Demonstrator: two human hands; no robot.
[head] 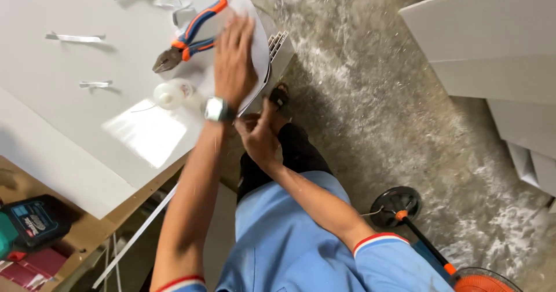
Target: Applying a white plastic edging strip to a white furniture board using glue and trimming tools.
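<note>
Head view, looking straight down. A large white panel is serving as the surface point(69, 130), lying on a brown wooden bench whose edge is showing along the panel's lower left side. The left hand point(234, 57) is lying open and flat, palm down, on the surface near its right edge, with a silver wristwatch point(218, 109) on the wrist. The right hand point(259, 137) is reaching in just below that edge, fingers curled; whether it is gripping anything cannot be told.

Pliers point(188, 37) with orange and blue handles are lying on the surface, their handles touching or just beside the left hand's fingers. A small white round spool point(169, 96) is sitting just beside the left wrist. Thin metal strips point(74, 37) are lying apart toward the surface's far left part.

At the bench's lower left corner a teal and black power tool point(32, 225) is resting. The room's floor is rough grey concrete point(382, 106), dusted with white. More white panels point(492, 43) are stacked at the right. An orange floor fan point(483, 281) with a black round base point(395, 205) is standing at the lower right.
</note>
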